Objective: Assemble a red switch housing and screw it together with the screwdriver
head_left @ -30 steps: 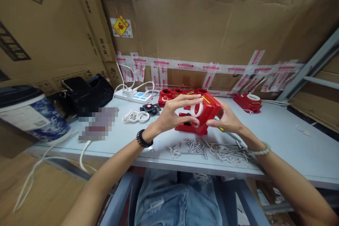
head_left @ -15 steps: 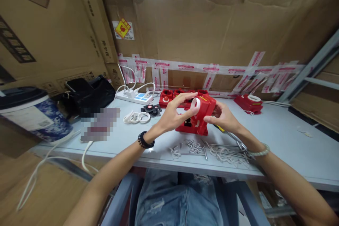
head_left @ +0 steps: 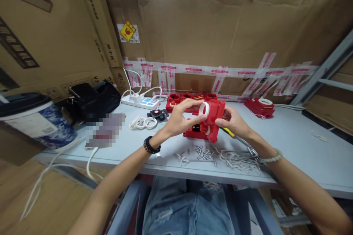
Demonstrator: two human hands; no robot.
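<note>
Between my two hands, a red plastic housing is tilted, with a white ring on its left-facing round opening. The thumb and fingers of my left hand close on the ring side. My right hand grips the housing's right edge, thumb in front and fingers partly hidden behind. Just below it a red base part with a dark inside rests on the table. Nearer me lie loose screws and a heap of small white pieces. A yellow-handled tool lies under my right hand.
Red housings stand in a row at the back, and another red housing sits at right. White rings, black round parts and a power strip are at left. A tall cup stands at the table's left end.
The red housing has turned slightly in my hands, so its white ring shows more fully. My left fingers have shifted a little around the ring; my right hand keeps its grip.
</note>
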